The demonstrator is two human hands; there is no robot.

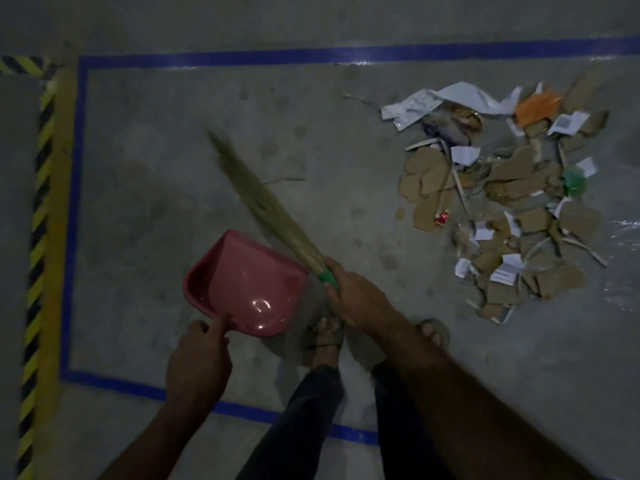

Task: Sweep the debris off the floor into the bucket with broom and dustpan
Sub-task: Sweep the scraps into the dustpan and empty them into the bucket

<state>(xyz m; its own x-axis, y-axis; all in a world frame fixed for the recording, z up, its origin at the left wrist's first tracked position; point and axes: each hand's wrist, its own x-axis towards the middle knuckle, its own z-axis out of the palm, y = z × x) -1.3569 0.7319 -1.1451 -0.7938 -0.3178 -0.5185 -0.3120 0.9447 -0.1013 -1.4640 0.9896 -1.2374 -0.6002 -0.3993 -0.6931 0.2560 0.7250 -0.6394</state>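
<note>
**Floor sweep: tools in hand, debris pile at right of frame**

The person stands on a grey concrete floor (173, 202), viewed from above. Both feet, in sandals, show at lower centre of the frame, with dark trouser legs below them.

The right hand (353, 296), at lower centre, is wrapped around the handle of a grass broom (263, 202), gripping just below its green binding (327, 276). The broom's bristles reach up and to the left across the middle of the frame; their tip is blurred.

The left hand (197, 362), at lower left of centre, holds a pink dustpan (249, 285) by its near end. The fingers are curled and the index finger lies straight against the pan's back edge. The handle itself is hidden by the hand. The pan sits directly left of the broom's binding. Whether it rests on the floor cannot be told.

The debris (502, 202) lies in a loose pile at upper right to centre right of the frame, well apart from both tools. It consists of torn brown cardboard, white paper scraps, a pale plastic wrapper, an orange piece, a green piece and a small red item. A few stray strands lie on the floor between the bristles and the pile.

A blue tape line (242, 57) frames the working area. Yellow-and-black hazard tape (38, 209) runs down the left edge of the frame.
</note>
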